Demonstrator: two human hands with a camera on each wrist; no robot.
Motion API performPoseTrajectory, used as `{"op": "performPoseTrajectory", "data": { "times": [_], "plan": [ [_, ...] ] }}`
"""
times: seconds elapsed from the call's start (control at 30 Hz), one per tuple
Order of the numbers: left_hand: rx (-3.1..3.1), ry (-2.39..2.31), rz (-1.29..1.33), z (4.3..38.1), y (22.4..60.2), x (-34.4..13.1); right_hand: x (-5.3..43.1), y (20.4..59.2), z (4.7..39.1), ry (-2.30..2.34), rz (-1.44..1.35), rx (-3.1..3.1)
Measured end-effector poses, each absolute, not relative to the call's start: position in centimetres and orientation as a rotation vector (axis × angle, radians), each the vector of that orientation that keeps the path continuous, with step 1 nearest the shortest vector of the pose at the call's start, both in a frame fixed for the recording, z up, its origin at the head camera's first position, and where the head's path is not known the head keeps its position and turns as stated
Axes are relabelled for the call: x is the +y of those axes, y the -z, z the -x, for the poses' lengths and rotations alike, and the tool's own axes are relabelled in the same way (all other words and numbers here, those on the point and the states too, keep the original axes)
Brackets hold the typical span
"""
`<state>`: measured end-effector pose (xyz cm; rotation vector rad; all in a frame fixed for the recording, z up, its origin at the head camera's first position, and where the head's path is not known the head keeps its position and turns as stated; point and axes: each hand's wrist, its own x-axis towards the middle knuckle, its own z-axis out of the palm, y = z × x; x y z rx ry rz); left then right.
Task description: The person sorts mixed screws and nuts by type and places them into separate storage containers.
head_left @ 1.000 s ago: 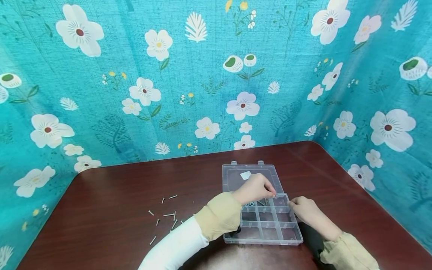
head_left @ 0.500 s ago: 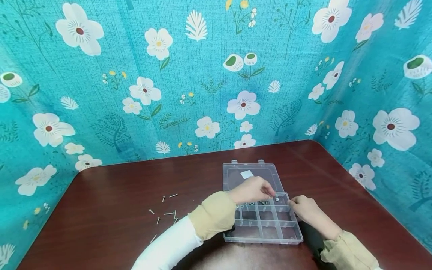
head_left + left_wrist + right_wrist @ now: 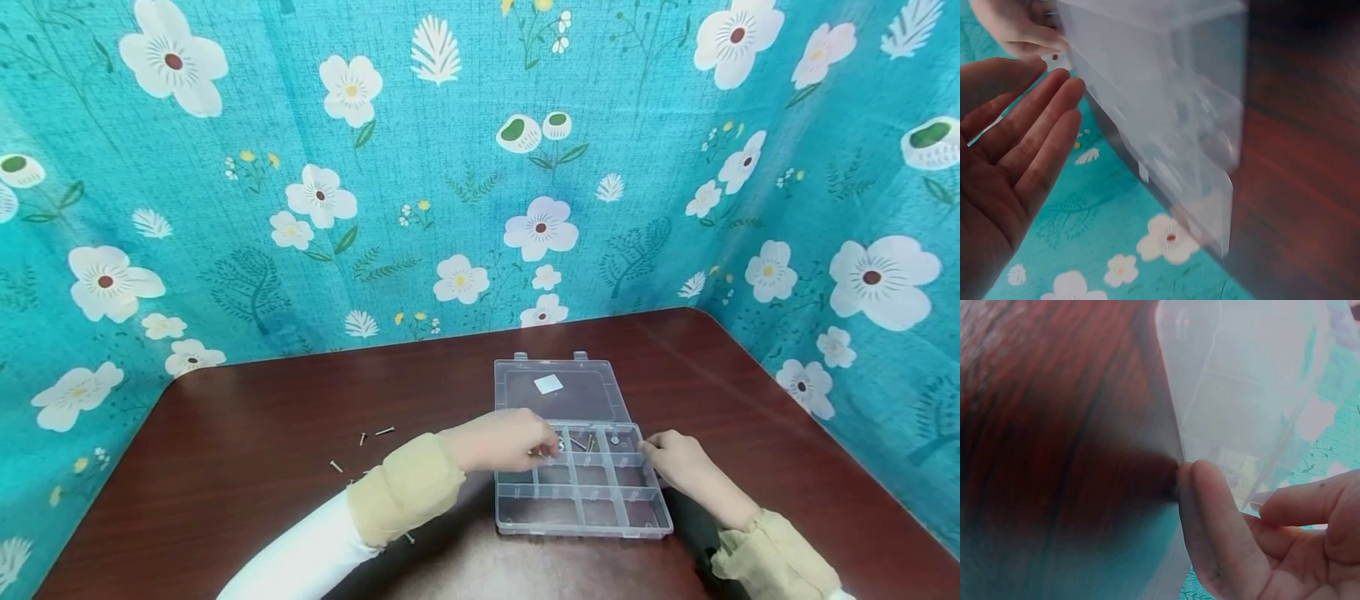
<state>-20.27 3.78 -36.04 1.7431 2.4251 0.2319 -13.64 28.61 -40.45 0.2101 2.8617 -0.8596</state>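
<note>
A clear plastic compartment box lies on the table with its lid folded back. My left hand hovers over the box's back left compartments. Its fingers look loosely bent in the left wrist view, with nothing between them. My right hand pinches the box's right wall between thumb and fingers, as the right wrist view shows. One small nut sits in the back right compartment. Screws lie in the compartment beside it, and nuts show farther left, partly behind my left hand.
Several loose screws are scattered on the dark wooden table left of the box; my left sleeve covers some. A white square label is on the lid. Behind the table hangs a blue flowered cloth.
My left hand has let go of a nut into the back right compartment and moved left across the box. The right hand stays on the box's right wall.
</note>
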Motion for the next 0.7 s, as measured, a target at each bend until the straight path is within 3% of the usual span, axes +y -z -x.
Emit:
{"op": "performPoseTrajectory", "data": {
  "times": [0.7],
  "plan": [
    [2.557, 0.23, -1.82, 18.7, 37.2, -6.0, 28.3, 40.4, 13.6, 0.936, -0.235, 2.824]
  ]
}}
